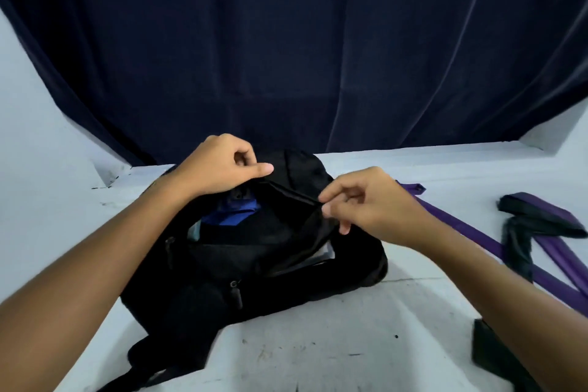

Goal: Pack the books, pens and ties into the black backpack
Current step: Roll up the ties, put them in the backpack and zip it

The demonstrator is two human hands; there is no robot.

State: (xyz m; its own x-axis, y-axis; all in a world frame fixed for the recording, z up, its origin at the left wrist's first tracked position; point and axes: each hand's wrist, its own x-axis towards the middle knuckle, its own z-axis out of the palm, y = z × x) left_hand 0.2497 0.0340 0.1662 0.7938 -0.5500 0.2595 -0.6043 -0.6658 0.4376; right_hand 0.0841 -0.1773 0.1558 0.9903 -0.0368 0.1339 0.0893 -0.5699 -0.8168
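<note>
A soft black fabric backpack (254,264) is lying on a white, scuffed table surface (318,353), its main compartment gaping open toward the camera. The left hand (219,165) is gripping the far upper edge of the opening, fingers curled over the cloth and the thumb stretching out flat along the rim. The right hand (359,200) is pinching the black zipper edge on the right side of the opening between thumb and forefinger, its other fingers hanging loosely curled below. Between the two hands the edge is being held taut.

Inside the bag, a bright blue flat-sided item (232,212) is showing near the back, and a pale, thin-edged thing is peeking out at the left inner wall; what either one is cannot be told. A small dark zipper pull (236,293) is hanging on the front pocket.

To the right of the backpack, well apart from the hands, long purple fabric ties (461,226) with dark, matte linings are lying spread and crossing one another on the table. A black flat object (490,356) is sitting at the lower right, partly hidden by the right forearm. Behind the table a dark navy curtain (286,41) is hanging in soft vertical folds.
</note>
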